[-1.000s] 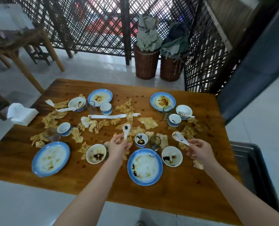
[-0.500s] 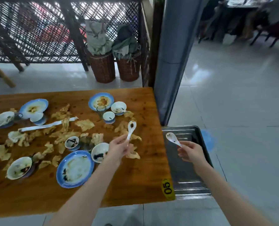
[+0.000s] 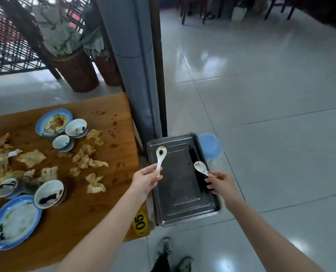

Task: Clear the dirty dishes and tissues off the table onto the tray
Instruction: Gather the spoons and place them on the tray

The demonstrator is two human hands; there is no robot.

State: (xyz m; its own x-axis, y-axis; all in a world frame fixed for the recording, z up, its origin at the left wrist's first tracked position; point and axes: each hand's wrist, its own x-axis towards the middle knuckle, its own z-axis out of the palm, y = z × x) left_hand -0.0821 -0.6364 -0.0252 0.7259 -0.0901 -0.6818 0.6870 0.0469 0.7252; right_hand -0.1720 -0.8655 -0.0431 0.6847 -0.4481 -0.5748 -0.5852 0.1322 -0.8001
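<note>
A grey metal tray [image 3: 183, 209] lies low beside the right end of the wooden table [image 3: 81, 218]. My left hand [image 3: 145, 179] pinches the handle of a white spoon [image 3: 160, 156] with a dark stain in its bowl, held over the tray's left side. My right hand [image 3: 221, 183] holds a second white spoon [image 3: 201, 167] over the tray's right side. On the table lie blue-rimmed plates [image 3: 14, 220], small bowls [image 3: 48, 193] and several crumpled stained tissues [image 3: 94, 185].
A blue-grey pillar [image 3: 135, 61] stands just behind the tray. A blue plastic stool [image 3: 210, 146] peeks out under the tray's far right corner. Two wicker baskets [image 3: 77, 73] sit beyond the table. My shoes [image 3: 163, 250] are on the tiled floor below the tray.
The view has swung right from the table toward the tray. Both hands have carried their spoons rightward, from above the table to above the tray.
</note>
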